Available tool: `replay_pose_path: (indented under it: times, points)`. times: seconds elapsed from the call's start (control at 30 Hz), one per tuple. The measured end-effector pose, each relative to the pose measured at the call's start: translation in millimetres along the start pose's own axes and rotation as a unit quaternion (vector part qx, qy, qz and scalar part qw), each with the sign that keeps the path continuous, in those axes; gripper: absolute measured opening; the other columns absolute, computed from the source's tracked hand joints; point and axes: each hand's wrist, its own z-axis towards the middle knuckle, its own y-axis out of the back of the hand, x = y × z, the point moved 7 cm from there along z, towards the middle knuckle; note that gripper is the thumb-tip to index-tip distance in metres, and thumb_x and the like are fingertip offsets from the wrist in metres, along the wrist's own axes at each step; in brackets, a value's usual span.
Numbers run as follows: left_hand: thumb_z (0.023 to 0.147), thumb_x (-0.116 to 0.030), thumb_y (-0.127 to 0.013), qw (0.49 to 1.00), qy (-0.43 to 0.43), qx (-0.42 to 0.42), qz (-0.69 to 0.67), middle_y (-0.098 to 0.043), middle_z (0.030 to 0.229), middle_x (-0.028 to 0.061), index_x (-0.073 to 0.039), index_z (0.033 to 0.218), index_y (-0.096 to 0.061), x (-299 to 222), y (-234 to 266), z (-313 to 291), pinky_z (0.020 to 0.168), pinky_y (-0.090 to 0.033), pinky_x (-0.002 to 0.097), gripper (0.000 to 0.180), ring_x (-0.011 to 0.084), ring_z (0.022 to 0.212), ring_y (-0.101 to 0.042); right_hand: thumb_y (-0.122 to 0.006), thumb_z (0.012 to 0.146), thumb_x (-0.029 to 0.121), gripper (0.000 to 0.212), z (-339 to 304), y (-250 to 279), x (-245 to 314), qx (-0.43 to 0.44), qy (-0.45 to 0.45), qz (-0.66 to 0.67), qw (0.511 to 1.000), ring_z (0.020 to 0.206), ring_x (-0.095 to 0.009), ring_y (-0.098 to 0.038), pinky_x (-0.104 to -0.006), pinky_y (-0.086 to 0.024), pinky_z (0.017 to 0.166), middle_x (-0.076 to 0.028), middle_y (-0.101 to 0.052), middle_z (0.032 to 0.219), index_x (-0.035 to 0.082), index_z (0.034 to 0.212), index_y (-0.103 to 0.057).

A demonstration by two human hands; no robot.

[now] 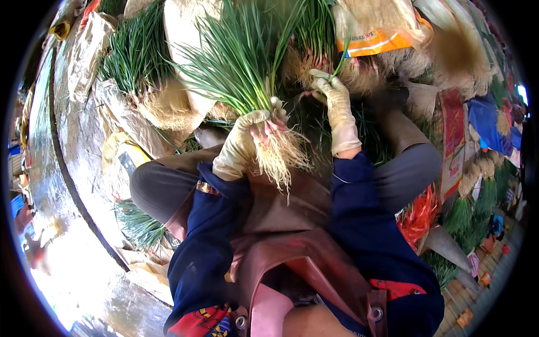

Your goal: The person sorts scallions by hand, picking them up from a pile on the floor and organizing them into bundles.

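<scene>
My left hand (238, 145), in a pale glove, is wrapped round a bunch of spring onions (242, 70). Its green leaves fan up and away from me, while pinkish bulbs and long pale roots hang out below my fingers. To the right, my gloved right hand (338, 109) pinches a single spring onion stalk (343, 56) that points upward. The stalk's lower end is partly hidden by the fingers. A larger heap of spring onions (317, 33) lies just beyond, roots toward me.
Another rooted bundle (137, 53) lies on sacking at the far left. A white and orange sack (382, 28) covers roots at the far right. Red plastic strands (420, 216) sit beside my right knee. More greens (140, 224) lie by my left knee, near a wet floor (84, 151).
</scene>
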Motion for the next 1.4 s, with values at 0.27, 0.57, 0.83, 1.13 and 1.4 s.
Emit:
replay_pose_path:
  times: [0.27,0.57,0.83,1.13,1.4]
  points:
    - [0.080,-0.016,-0.060,1.000,0.002,0.006,-0.023,-0.058,0.113,0.0232,0.006,0.121,-0.049,3,-6,-8,0.088,-0.050,0.0388,0.048,0.0289,0.095,-0.061,-0.059,0.091,0.024,0.023,-38,-100,6,0.263,-0.197,0.247,0.911,0.058,-0.014,-0.056,-0.0211,-0.040,0.042,0.003,-0.046,0.055,0.004,0.102,-0.059]
    - [0.080,-0.010,-0.059,0.996,-0.013,0.046,-0.073,-0.055,0.106,0.0156,0.007,0.118,-0.045,-11,-24,-10,0.079,-0.050,0.0306,0.043,0.0232,0.091,-0.054,-0.070,0.082,0.022,0.024,-1,-98,-4,0.265,-0.111,0.036,0.957,0.059,-0.016,-0.058,-0.0267,-0.045,0.044,-0.009,-0.063,0.071,0.001,0.091,-0.062]
    - [0.076,-0.009,-0.064,0.998,-0.013,0.021,-0.056,-0.054,0.104,0.0094,-0.001,0.111,-0.050,-26,-27,-45,0.069,-0.051,0.0270,0.038,0.0175,0.085,-0.053,-0.068,0.079,0.036,0.031,39,-3,-58,0.169,-0.077,-0.379,0.907,0.067,-0.016,-0.059,-0.0302,-0.046,0.056,-0.007,-0.066,0.079,0.008,0.092,-0.066]
    - [0.080,-0.018,-0.062,1.000,-0.022,-0.012,0.001,-0.052,0.090,0.0079,0.002,0.132,-0.035,-37,-19,-40,0.071,-0.051,0.0263,0.062,0.0158,0.079,-0.054,-0.074,0.070,0.046,0.054,82,-12,-207,0.173,-0.138,-0.354,0.909,0.073,-0.022,-0.062,-0.0331,-0.047,0.069,-0.011,-0.067,0.082,-0.002,0.095,-0.066]
    - [0.080,-0.017,-0.062,0.996,-0.032,0.075,-0.048,-0.051,0.091,0.0080,0.002,0.134,-0.032,-46,-38,-39,0.071,-0.051,0.0246,0.065,0.0160,0.079,-0.054,-0.064,0.076,0.033,0.028,-7,-1,-123,0.288,0.089,-0.805,0.512,0.074,-0.029,-0.066,-0.0422,-0.052,0.062,-0.012,-0.068,0.085,0.011,0.092,-0.069]
